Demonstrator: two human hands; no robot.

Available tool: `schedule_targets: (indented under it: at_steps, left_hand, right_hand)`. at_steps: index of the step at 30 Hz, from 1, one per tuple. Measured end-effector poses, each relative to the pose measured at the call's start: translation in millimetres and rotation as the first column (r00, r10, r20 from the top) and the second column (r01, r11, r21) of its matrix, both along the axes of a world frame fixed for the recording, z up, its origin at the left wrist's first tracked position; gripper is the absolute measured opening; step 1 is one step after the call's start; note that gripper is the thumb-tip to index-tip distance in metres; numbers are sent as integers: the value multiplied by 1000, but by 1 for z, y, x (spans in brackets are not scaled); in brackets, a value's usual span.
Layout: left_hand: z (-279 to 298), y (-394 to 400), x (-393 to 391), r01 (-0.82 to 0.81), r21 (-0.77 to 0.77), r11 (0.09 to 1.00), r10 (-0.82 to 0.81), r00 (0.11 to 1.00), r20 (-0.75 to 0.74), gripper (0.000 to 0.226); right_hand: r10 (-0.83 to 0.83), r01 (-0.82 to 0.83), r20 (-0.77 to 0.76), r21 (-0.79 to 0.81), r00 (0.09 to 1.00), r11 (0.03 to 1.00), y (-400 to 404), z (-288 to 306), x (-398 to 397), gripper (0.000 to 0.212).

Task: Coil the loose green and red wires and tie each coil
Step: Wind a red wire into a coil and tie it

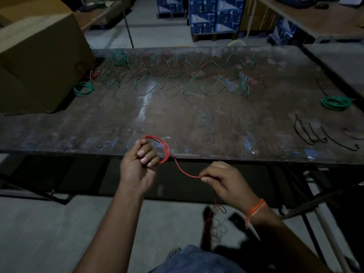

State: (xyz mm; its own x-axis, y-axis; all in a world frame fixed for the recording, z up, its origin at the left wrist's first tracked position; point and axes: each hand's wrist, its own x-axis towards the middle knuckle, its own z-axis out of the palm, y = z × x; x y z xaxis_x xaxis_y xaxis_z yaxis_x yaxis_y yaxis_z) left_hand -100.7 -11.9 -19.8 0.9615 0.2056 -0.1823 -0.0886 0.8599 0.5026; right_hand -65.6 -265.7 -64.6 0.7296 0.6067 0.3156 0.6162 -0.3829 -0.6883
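Observation:
My left hand (140,163) grips a small coil of red wire (164,147) just past the near edge of the table. A loose strand runs from the coil down to my right hand (222,180), which pinches the red wire between thumb and fingers. Below that hand the rest of the red wire (215,223) hangs in loose loops toward the floor. Loose green and red wires (177,79) lie in wavy lines across the far half of the table. Green coils lie at the left (83,88), the far left (119,58) and the right (335,103).
The dark worn table (177,119) spans the view. A large cardboard box (39,56) stands on its left end. Several short black ties (315,134) lie at the right near edge. Blue boxes (214,14) are stacked on the floor beyond.

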Motion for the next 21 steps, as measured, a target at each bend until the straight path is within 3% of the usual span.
schedule_targets:
  at_steps: [5,11,14,18,21]
  left_hand:
    - [-3,-21,0,-71,452,889,101,994,-42,28]
    - [3,-44,-13,42,742,669,-25,999,-35,34]
    - [6,-45,-18,124,759,640,-149,988,-35,39]
    - [7,-32,-24,247,782,572,-282,955,-95,34]
    - [9,-21,-30,295,644,706,-292,949,-116,28]
  right_hand:
    - [106,-115,189,36,976,993,23,35,-4,15]
    - [115,-147,250,112,961,983,49,64,3,15]
    - [97,-126,234,112,967,986,54,73,11,14]
    - [53,-62,95,98,994,993,47,64,13,11]
    - [-74,72,89,22,993,997,36,31,11,6]
